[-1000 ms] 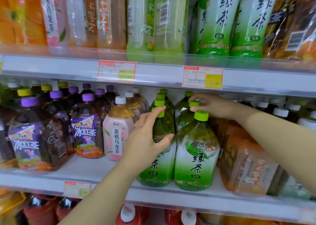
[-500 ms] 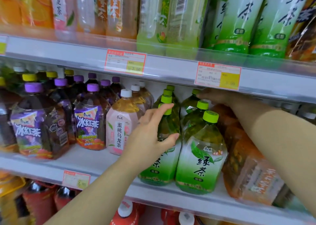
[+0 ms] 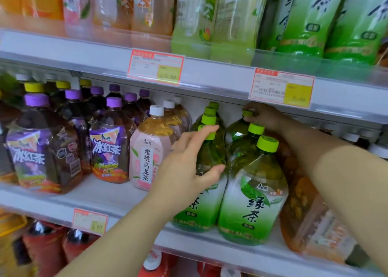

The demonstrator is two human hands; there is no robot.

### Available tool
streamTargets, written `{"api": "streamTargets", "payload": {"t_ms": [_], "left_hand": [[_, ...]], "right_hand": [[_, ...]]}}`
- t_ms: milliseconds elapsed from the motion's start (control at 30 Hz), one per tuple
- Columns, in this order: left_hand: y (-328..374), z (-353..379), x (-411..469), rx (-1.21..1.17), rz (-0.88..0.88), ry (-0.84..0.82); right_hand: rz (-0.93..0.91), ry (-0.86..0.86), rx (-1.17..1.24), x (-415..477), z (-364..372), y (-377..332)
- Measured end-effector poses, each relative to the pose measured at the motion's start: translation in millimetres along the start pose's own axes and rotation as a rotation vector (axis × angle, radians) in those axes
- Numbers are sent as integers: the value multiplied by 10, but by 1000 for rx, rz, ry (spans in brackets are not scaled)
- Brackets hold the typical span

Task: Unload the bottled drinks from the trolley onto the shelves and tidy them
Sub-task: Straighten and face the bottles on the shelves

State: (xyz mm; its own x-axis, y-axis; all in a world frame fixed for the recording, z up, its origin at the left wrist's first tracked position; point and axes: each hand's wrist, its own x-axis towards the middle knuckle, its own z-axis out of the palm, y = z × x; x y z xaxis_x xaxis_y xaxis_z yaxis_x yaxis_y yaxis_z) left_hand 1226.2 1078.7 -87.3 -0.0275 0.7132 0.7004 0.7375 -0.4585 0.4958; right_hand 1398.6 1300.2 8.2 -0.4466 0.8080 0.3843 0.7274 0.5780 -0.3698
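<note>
At shelf centre: left hand point(image 3: 184, 171) grip clamped on front green tea bottle point(image 3: 206, 184) shoulder; right hand point(image 3: 263, 114), one o'clock, pinching rear bottle cap point(image 3: 247, 113). Full, heavy, slick: hold neck.

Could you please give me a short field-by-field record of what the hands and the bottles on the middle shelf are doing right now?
left hand: wrapped round the shoulder of the front-left green tea bottle
right hand: fingers on the cap of the rear green tea bottle
front-right green tea bottle: upright at the shelf edge, untouched
peach tea bottle: upright, left of the green teas
purple-capped bottles: upright in rows, further left
middle shelf: bare patch in front of the peach tea
price tags: clipped to the shelf edge above
</note>
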Motion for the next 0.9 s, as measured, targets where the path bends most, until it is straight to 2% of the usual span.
{"api": "streamTargets", "payload": {"t_ms": [300,467,600,767,833,900], "left_hand": [[31,-13,4,-3,-22,-11],[15,-11,4,-4,-9,-4],[11,-12,7,6,3,2],[22,-22,12,15,-17,-9],[32,-26,14,16,-24,-12],[50,-33,17,29,-33,-20]], "right_hand": [[-77,-109,179,-251,-89,-143],[7,-133,147,-285,-55,-138],[68,-57,209,-389,-35,-175],[344,142,756,-898,-169,-340],[304,189,752,-1258,-175,-451],[186,138,640,-1645,-102,-598]]}}
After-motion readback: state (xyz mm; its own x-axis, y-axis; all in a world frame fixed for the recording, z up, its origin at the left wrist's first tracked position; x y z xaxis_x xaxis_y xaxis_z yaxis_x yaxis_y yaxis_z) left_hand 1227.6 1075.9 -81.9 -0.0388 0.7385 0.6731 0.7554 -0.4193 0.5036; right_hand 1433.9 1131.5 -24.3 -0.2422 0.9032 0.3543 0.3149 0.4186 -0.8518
